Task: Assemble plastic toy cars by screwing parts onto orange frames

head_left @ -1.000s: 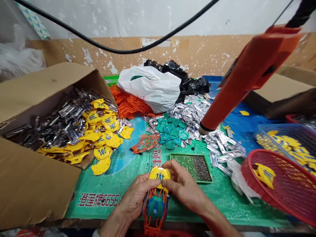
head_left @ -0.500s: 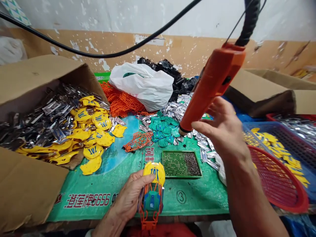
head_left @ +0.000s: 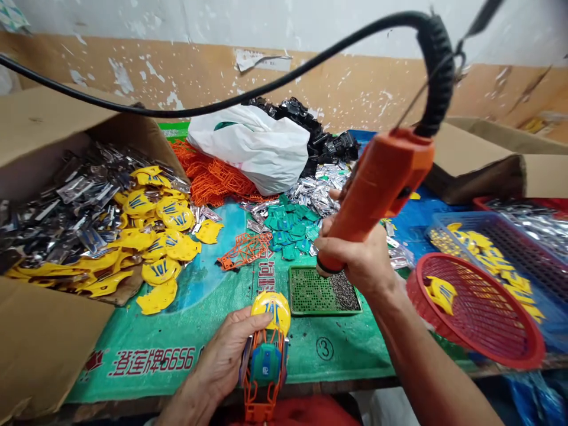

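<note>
My left hand (head_left: 224, 349) grips a toy car body (head_left: 265, 364) near the table's front edge. The body has an orange lattice frame, a yellow printed panel (head_left: 274, 309) at its far end and a green-blue piece in the middle. My right hand (head_left: 366, 260) is wrapped round an orange electric screwdriver (head_left: 377, 183), which hangs on a coiled black cable. The tool points down and left, its lower end above a green screw tray (head_left: 326, 313) with a perforated plate and a heap of small screws. Another orange lattice frame (head_left: 246, 249) lies beyond the tray.
On the left a cardboard box (head_left: 48, 331) spills yellow panels (head_left: 177, 214) and shiny parts. Green pieces (head_left: 290, 225), a white bag (head_left: 252, 148) and black parts (head_left: 306, 124) are piled behind. At right stand a red basket (head_left: 483, 307) and a blue crate (head_left: 470, 222).
My right hand has closed round the screwdriver, having been open beside it, and brought it lower. My left hand keeps hold of the toy car body. The view has shifted slightly.
</note>
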`<action>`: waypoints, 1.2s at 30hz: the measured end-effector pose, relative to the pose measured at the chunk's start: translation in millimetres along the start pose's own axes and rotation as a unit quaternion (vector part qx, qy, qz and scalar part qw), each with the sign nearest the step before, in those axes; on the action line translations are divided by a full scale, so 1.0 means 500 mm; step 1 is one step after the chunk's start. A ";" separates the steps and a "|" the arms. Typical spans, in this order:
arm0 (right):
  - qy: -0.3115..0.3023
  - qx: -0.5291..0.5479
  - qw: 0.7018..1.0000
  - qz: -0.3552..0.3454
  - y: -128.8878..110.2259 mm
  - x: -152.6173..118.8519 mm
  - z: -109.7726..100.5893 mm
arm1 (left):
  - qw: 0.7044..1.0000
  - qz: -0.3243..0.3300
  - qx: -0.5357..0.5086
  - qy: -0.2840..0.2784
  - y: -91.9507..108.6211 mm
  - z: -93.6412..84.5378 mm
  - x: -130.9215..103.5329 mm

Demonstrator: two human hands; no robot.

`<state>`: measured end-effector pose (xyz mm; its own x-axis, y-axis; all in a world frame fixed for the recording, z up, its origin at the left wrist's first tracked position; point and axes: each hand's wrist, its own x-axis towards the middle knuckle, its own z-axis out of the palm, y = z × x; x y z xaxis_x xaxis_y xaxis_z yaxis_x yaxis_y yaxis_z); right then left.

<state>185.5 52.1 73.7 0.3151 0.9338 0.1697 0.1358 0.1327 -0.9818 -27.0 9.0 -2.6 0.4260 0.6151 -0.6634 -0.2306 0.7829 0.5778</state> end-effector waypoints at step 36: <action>0.122 -0.022 0.992 -0.021 0.059 -0.040 0.011 | 1.000 -0.010 -0.009 0.009 -0.001 0.013 -0.004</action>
<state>177.9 39.1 41.1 0.5255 0.8187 0.2316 0.1933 0.1503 -0.9696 -21.8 7.0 1.8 0.4153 0.6005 -0.6833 -0.2375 0.7966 0.5558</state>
